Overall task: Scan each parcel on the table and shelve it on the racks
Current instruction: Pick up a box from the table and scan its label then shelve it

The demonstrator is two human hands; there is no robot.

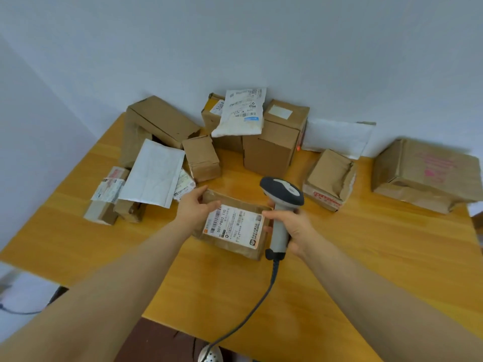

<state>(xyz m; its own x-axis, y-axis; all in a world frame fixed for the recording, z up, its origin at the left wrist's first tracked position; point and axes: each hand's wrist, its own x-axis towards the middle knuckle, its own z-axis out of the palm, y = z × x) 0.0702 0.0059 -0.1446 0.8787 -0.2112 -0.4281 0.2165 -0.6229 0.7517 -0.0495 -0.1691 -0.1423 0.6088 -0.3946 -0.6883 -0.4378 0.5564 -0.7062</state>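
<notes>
1. The labelled parcel, a flat brown carton, lay on the wooden table near its front middle, with its white shipping label facing up.
2. The left hand gripped the parcel's far left corner, thumb lying on top beside the label and fingers curled over the far edge.
3. The right hand was wrapped tightly round the handle of a grey barcode scanner, just right of the parcel. The scanner's dark head was above the carton's far right corner.
4. The scanner's cable ran from the handle base across the table and off its near edge.
5. Other parcels stood in a loose arc behind.
   - At the left, a white padded mailer leaned over some small taped boxes.
   - A large brown box sat behind it, with a small carton beside it.
6. At the rear middle, a white poly bag rested between a box and a tall carton against the wall.
7. To the right sat a torn-topped box, and well beyond it a big crumpled carton with pink print.
</notes>
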